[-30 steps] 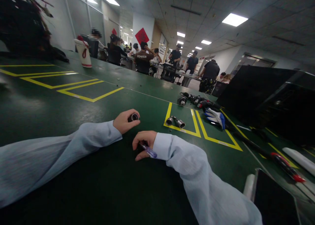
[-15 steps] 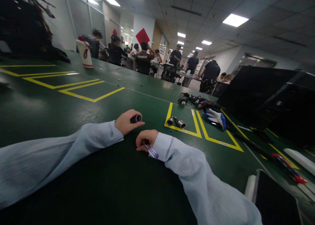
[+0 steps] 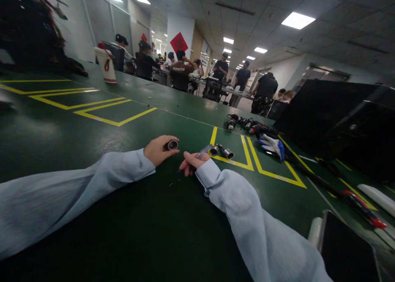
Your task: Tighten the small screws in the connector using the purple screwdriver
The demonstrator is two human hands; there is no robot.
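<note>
The person's left hand (image 3: 155, 151) is wrapped around a short, dark metal cylinder with a shiny round rim (image 3: 172, 145), held over the green desk (image 3: 138, 241) with its open end showing. The right hand (image 3: 193, 162), apart from the left, grips a slim screwdriver with a translucent purple handle (image 3: 204, 151), shaft slanting downward. Small dark bits (image 3: 171, 185) lie on the desk near its tip. Two silver cylindrical metal connectors (image 3: 228, 153) rest just right of the right hand, by a yellow tape outline (image 3: 247, 152).

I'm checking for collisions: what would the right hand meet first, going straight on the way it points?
Probably the left hand with the dark cylinder it holds, though depth between the two hands is unclear.
</note>
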